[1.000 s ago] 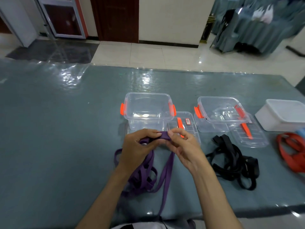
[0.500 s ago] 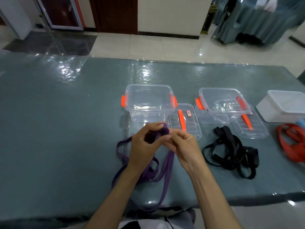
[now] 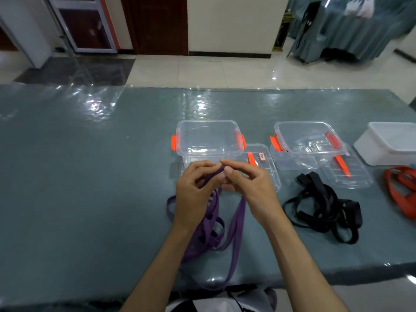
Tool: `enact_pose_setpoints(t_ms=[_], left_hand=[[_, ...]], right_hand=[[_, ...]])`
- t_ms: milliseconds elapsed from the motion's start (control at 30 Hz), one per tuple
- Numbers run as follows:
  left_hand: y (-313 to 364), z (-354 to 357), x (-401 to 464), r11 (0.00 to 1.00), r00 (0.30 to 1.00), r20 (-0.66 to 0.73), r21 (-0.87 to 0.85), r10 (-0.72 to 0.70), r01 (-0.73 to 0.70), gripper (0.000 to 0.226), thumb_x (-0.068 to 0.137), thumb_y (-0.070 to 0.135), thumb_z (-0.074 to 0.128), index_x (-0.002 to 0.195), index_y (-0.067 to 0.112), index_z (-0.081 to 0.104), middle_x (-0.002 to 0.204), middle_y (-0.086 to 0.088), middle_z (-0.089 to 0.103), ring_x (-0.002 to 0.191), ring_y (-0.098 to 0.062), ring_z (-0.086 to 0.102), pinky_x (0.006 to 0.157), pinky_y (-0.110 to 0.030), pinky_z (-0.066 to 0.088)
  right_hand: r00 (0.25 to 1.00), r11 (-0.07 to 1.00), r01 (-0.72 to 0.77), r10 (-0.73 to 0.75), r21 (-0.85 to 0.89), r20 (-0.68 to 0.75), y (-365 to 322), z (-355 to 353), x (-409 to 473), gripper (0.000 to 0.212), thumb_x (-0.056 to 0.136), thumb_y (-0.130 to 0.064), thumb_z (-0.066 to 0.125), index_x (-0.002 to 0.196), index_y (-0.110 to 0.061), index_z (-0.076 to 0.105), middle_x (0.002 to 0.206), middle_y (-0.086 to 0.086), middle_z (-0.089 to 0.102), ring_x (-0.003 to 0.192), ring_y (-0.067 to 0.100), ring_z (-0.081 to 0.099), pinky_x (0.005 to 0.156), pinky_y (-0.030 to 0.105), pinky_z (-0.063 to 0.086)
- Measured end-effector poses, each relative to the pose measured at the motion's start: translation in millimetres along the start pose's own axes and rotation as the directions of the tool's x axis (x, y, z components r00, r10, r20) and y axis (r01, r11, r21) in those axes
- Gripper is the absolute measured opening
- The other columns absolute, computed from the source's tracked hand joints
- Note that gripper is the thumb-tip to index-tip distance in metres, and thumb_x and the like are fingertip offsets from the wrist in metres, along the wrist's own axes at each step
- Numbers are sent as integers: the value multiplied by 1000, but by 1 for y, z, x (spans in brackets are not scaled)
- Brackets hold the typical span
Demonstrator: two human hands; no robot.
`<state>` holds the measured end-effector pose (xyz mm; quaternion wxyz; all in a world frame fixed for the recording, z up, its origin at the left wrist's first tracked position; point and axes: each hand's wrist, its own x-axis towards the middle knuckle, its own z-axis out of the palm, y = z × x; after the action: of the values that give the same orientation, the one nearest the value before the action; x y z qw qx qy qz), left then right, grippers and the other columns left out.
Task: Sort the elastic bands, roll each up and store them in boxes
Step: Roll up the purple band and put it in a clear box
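1. My left hand [image 3: 195,194] and right hand [image 3: 247,188] meet above the grey-green plastic-covered table [image 3: 90,176], fingertips pinching the top end of a long purple flat elastic band [image 3: 236,224] between them.
2. The left thumb and fingers curl round the band's folded end; the right thumb and forefinger press on it from 3 o'clock (how much is rolled so far I cannot tell, my fingers hide it).
3. The remainder of the purple band hangs toward 6 o'clock, lying in loose loops on the table under my left wrist, with one long strand running over the near edge.
4. At 12 o'clock from my hands stands a clear plastic box with orange side clips [image 3: 208,136], nothing visible in it; its clear lid [image 3: 265,163] lies flat just beside it at 3 o'clock.
5. At 2 o'clock a second clear box with orange clips [image 3: 308,138] sits tilted, resting on its own clear lid [image 3: 346,174].
6. A tangled heap of black elastic bands [image 3: 322,206] lies at 3 o'clock of my right hand, apart from it.
7. Farther toward 3 o'clock are a white opaque plastic tub [image 3: 391,143] and red-orange elastic bands [image 3: 400,188] at the picture's edge.
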<state>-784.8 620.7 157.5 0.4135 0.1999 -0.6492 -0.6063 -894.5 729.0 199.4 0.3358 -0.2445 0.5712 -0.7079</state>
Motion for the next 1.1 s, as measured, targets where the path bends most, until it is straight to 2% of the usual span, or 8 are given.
enact_pose_setpoints(t_ms=[200, 367, 433, 533, 733, 867, 967, 1100], left_hand=[[3, 2, 0, 989, 987, 102, -66, -127, 134, 31, 91, 12, 78, 121, 14, 78, 119, -5, 76, 113, -24, 74, 103, -49, 58], [7, -10, 7, 998, 986, 154, 11, -59, 58, 31, 95, 13, 76, 126, 16, 76, 114, -2, 78, 110, -27, 75, 97, -43, 61], [7, -13, 7, 999, 992, 122, 40, -39, 35, 28, 97, 15, 74, 125, 19, 76, 114, 3, 78, 111, -23, 74, 96, -33, 60], [9, -18, 5, 989, 990, 27, -52, -140, 141, 21, 96, 17, 77, 115, 21, 70, 110, 1, 79, 106, -18, 76, 90, -23, 59], [5, -8, 3, 957, 961, -156, -217, -228, 192, 13, 95, 11, 77, 107, 6, 78, 103, -5, 82, 99, -17, 79, 83, -20, 59], [-2, 1, 2, 971, 974, -56, -106, -219, 212, 24, 101, 20, 70, 124, 20, 77, 118, 0, 79, 111, -18, 76, 87, -26, 62], [-6, -3, 7, 987, 985, 64, 9, -158, 157, 31, 105, 20, 64, 134, 25, 71, 125, 5, 76, 118, -15, 72, 98, -30, 59], [-5, -4, 9, 987, 995, 29, 138, -91, 87, 32, 104, 18, 65, 135, 23, 70, 121, 8, 77, 112, -10, 73, 94, -23, 59]], right_hand=[[997, 998, 67, -66, 8, -49, 2, -5, 3, 22, 94, 0, 73, 95, -19, 84, 97, 10, 81, 88, 26, 80, 76, 30, 65], [995, 996, 70, -65, 60, -82, 13, 3, -1, 17, 88, -22, 80, 103, -15, 83, 105, 13, 81, 96, 28, 80, 78, 29, 64], [988, 996, 86, -85, -1, -129, 20, 8, -2, 13, 90, -18, 81, 102, -16, 84, 100, 11, 82, 91, 23, 80, 74, 24, 62], [979, 994, 108, -111, -26, -173, 26, 16, -3, 9, 89, -12, 83, 95, -18, 84, 94, 7, 82, 89, 20, 80, 75, 21, 60], [967, 997, 72, -66, 14, -245, 38, 33, -8, 9, 88, -13, 85, 94, -9, 79, 91, 12, 82, 89, 31, 81, 81, 37, 66], [964, 997, 44, -27, 61, -265, 40, 32, -11, 15, 89, -13, 85, 95, -4, 75, 91, 16, 79, 87, 34, 79, 81, 41, 65], [963, 995, 11, 17, 103, -271, 35, 24, -10, 23, 89, -10, 84, 108, -6, 72, 100, 15, 79, 93, 38, 78, 83, 44, 65], [984, 1000, -23, 24, 5, -177, 23, 9, -4, 23, 86, -7, 85, 107, -10, 77, 101, 7, 82, 96, 20, 80, 78, 21, 60]])
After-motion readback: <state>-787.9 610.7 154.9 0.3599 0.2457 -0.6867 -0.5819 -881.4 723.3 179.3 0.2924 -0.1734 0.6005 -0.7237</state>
